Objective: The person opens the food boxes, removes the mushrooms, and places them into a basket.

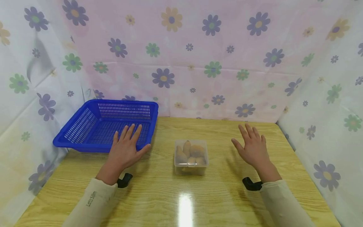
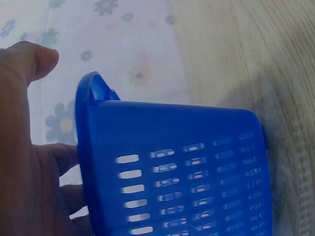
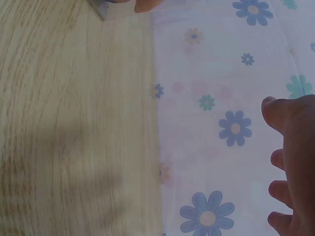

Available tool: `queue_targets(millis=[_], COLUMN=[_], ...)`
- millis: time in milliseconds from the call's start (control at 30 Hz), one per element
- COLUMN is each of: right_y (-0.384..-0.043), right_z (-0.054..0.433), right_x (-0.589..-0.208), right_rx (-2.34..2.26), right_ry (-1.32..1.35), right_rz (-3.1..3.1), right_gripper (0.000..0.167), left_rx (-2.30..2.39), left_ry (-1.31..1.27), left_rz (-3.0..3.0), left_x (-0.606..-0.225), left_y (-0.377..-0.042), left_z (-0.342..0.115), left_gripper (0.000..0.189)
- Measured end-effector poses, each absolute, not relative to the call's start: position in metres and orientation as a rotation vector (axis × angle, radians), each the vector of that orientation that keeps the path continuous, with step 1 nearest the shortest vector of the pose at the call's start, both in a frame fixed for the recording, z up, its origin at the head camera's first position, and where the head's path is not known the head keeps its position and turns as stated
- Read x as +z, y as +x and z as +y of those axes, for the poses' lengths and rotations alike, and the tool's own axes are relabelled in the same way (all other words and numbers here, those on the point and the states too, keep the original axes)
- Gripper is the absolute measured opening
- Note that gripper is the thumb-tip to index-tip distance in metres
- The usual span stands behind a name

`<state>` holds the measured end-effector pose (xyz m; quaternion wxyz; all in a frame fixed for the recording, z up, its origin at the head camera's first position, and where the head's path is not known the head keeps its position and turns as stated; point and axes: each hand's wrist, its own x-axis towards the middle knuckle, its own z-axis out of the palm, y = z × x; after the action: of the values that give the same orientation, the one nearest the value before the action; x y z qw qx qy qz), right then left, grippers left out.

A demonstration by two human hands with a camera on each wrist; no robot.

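My left hand (image 1: 124,151) is held over the near right part of a blue slotted plastic basket (image 1: 90,147), fingers straight and spread, gripping nothing. In the left wrist view the fingers overlap the rim of the basket (image 2: 172,118). Over the right side of the table, my right hand (image 1: 252,149) hovers with its fingers extended and holds nothing. Between the hands stands a small clear plastic box (image 1: 190,170) with its lid on. Inside it lie several light brown, rounded, lumpy pieces (image 1: 197,151), blurred by the plastic.
The wood-grain table (image 1: 221,201) meets a flower-printed cloth (image 1: 187,60) at the back and both sides. A black curved piece (image 1: 124,180) sits at the left wrist, another black piece (image 1: 251,184) at the right.
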<state>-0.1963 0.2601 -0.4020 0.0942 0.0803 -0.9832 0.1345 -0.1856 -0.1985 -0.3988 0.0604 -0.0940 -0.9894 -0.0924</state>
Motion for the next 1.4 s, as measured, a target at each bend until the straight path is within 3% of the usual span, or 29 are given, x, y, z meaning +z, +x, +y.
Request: queue_targets(millis=[667, 1400], right_y=[-0.19, -0.184], right_z=[0.247, 0.225], right_x=[-0.405, -0.42], right_rx=[0.441, 0.677], right_ry=[0.324, 0.611], right_rz=[-2.891, -2.927], right_gripper=[0.078, 0.08], left_rx=[-0.264, -0.262], left_ry=[-0.296, -0.406], left_rz=[-2.982, -2.92], left_x=[-0.397, -0.394], left_y=[-0.187, -0.182], left_z=[-0.193, -0.169], left_gripper=[0.087, 0.087])
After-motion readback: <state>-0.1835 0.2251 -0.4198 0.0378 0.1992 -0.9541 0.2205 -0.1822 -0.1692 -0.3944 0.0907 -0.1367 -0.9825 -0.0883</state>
